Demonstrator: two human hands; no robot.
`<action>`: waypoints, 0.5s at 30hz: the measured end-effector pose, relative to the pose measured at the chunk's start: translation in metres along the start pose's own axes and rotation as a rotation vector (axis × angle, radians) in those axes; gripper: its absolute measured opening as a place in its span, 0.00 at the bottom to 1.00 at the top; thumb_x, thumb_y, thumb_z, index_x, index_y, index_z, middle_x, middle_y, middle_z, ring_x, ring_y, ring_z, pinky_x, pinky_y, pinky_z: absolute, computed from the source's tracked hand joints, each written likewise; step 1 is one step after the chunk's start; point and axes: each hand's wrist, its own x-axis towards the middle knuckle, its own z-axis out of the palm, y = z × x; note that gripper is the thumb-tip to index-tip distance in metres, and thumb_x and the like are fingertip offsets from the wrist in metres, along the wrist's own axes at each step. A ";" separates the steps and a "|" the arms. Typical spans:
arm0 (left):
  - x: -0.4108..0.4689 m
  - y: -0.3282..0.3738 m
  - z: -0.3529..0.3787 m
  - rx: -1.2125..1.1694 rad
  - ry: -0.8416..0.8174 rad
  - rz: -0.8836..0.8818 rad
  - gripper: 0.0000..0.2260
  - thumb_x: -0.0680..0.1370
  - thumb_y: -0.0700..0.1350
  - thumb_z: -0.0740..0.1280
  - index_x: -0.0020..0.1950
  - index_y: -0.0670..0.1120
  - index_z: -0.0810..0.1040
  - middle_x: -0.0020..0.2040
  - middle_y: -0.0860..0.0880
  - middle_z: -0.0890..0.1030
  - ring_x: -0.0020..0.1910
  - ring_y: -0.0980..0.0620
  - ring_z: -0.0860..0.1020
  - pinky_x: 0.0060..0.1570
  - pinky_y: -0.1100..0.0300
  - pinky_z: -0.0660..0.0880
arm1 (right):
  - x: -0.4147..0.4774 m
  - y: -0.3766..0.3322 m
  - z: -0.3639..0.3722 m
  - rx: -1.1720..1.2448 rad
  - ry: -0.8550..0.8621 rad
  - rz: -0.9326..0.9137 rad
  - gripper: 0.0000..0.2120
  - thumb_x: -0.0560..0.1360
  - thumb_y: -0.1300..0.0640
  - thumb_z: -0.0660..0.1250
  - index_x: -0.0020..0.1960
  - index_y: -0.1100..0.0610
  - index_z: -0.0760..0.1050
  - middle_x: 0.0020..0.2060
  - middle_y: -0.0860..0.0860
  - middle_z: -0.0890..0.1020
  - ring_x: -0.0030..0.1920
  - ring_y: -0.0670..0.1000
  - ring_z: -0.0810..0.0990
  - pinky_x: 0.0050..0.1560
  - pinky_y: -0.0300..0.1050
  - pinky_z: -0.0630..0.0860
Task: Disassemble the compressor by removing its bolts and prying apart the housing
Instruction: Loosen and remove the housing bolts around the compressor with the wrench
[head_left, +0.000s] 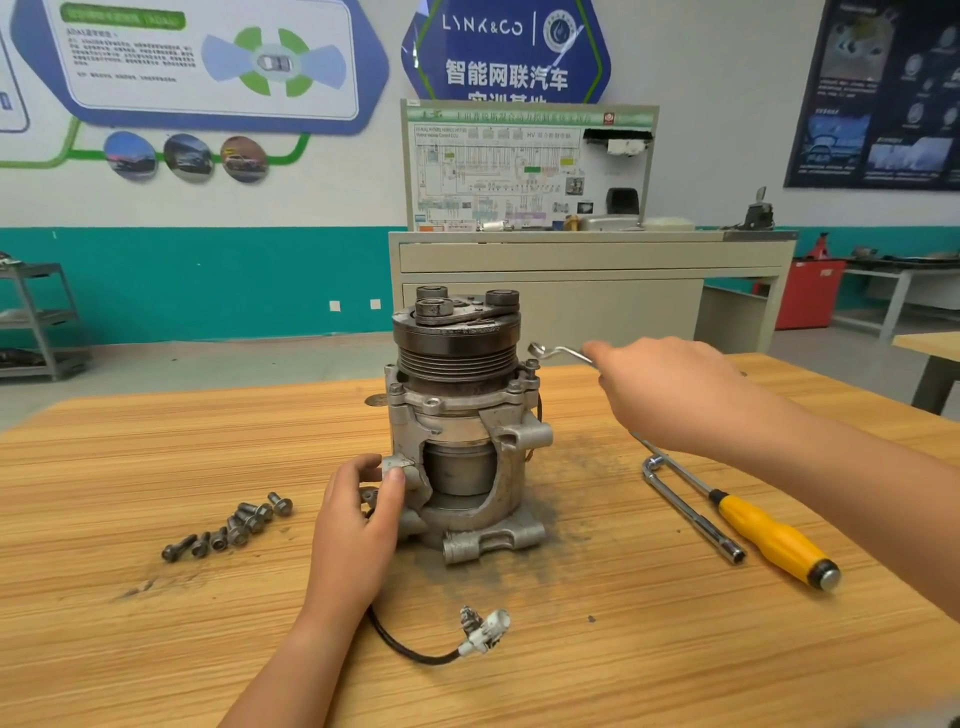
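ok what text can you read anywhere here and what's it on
"LYNK&CO": blue sign on the wall.
"智能网联汽车": same sign; the line under it is cut off by the board.
"HV": diagram board; the rest there is too small.
Blurred: left poster, dark poster.
No readable text: compressor.

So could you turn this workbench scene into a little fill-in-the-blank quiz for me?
1. The right hand holds a small ____ beside the top of the compressor.
2. The loose bolts lie on the wooden table to the ____ of the compressor.
3. The screwdriver lying on the right has a ____ handle.
4. The left hand grips the ____ low on its housing.

Missing words: wrench; left; yellow; compressor.
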 end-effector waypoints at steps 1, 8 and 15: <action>0.000 0.000 0.000 -0.001 0.001 -0.002 0.15 0.78 0.52 0.60 0.60 0.47 0.74 0.54 0.53 0.77 0.56 0.54 0.74 0.50 0.56 0.71 | 0.000 -0.002 -0.003 -0.030 -0.036 -0.021 0.15 0.77 0.65 0.55 0.62 0.54 0.66 0.30 0.49 0.67 0.28 0.47 0.65 0.24 0.41 0.58; -0.001 0.001 0.000 -0.019 0.000 -0.018 0.14 0.77 0.52 0.60 0.59 0.47 0.75 0.54 0.53 0.77 0.55 0.54 0.74 0.50 0.57 0.70 | -0.005 -0.021 -0.028 -0.324 -0.158 -0.132 0.16 0.77 0.67 0.58 0.63 0.60 0.69 0.30 0.50 0.62 0.34 0.50 0.69 0.27 0.39 0.63; -0.001 0.004 0.000 -0.053 0.004 -0.024 0.14 0.76 0.53 0.61 0.56 0.47 0.77 0.53 0.52 0.79 0.55 0.54 0.75 0.52 0.56 0.72 | -0.002 -0.023 -0.043 -0.536 -0.199 -0.241 0.10 0.77 0.67 0.57 0.54 0.58 0.71 0.29 0.50 0.64 0.26 0.49 0.63 0.22 0.40 0.58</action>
